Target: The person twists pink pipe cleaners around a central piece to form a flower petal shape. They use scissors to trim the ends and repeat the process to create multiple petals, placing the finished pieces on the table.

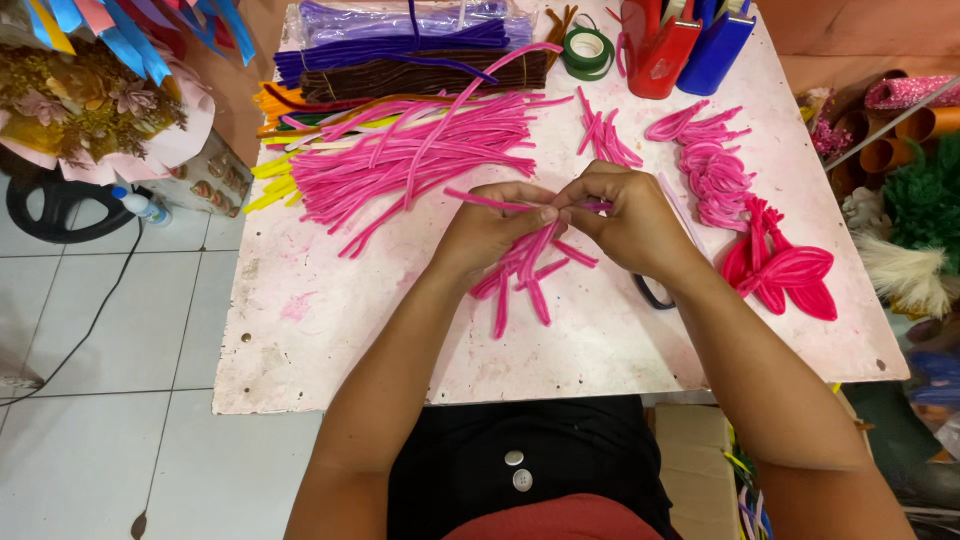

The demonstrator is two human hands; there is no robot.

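At the far edge of the white table (330,350) stand a red tape dispenser (660,45) and a blue tape dispenser (718,45), with a green tape roll (587,50) just beside them. Purple and brown stems (410,55) lie in bundles (some in clear wrap). A dried flower bouquet (95,100) is on the left, above the tiled floor (90,450).

Left hand (490,228) and right hand (630,218) meet at fingertips over white table (330,330), pinching a pink pipe cleaner (485,201). Short pink pieces (525,270) lie beneath; loose pink pile (420,155) far left.
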